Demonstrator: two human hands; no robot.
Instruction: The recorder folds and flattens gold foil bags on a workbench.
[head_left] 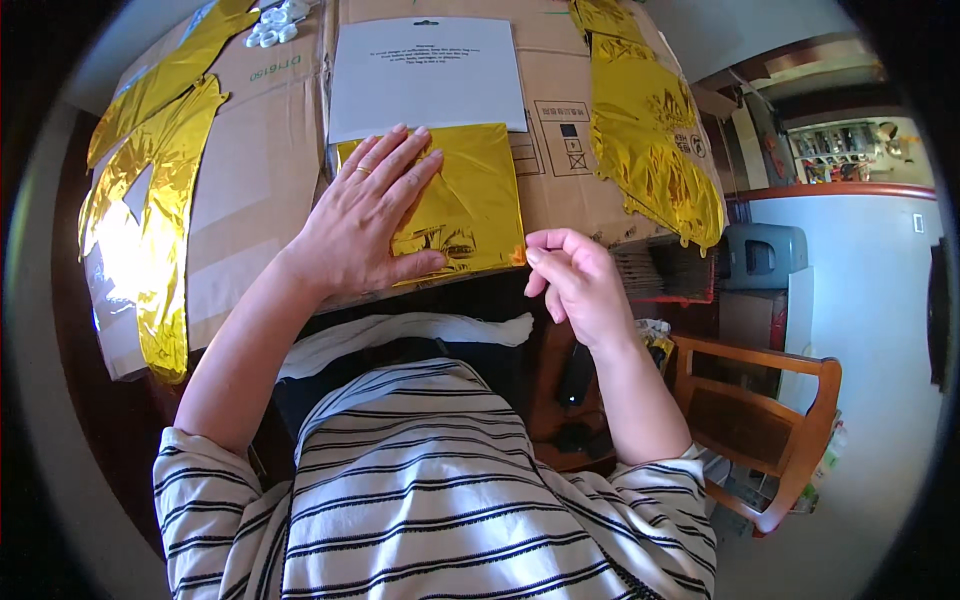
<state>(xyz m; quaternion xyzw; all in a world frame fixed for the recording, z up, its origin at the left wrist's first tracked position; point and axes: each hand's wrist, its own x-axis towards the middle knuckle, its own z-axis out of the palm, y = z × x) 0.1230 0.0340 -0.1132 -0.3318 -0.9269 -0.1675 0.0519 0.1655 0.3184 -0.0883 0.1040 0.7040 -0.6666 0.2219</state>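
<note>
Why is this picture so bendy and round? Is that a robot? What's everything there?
No robot here! It's a person using two bare hands. There's just one picture, from a wide fisheye camera on the person's head, looking down. That lens bends straight edges, and you see the stripy top below.

Brown cardboard makes the work surface. On it lie a pale grey sheet with a hanging hole, some small white rolls and shiny gold foil pieces at both sides.

The left hand presses flat on a folded gold foil sheet. The right hand has its fingers curled, with something small and orange at the fingertips; I can't tell whether it's pinched.
</note>
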